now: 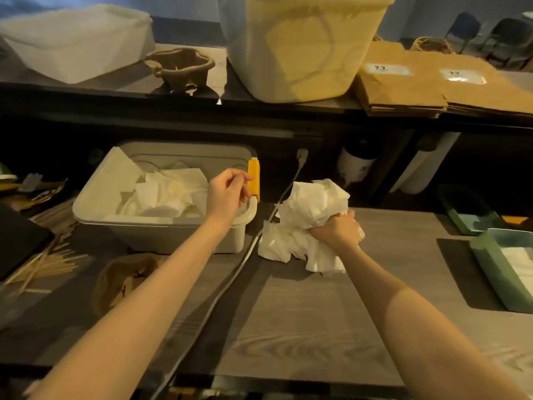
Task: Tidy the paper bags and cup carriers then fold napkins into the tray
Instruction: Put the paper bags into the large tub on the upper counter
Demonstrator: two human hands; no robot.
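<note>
- Head view: right hand clutches a crumpled wad of napkins above the counter's middle.
- Left hand, fingers loosely curled and holding nothing, hovers over the napkin bin's right rim.
- Green tray sits at the counter's right edge.

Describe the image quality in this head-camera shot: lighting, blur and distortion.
Head view: dim, warm yellowish light; the recess under the shelf is nearly black. Wide-angle lens bows the shelf edge and stretches both forearms. Top-left white bin is soft and smeared; the napkins gripped by the right hand and the left hand over the napkin tub are reasonably sharp. Arm shadows fall on the table.
</note>
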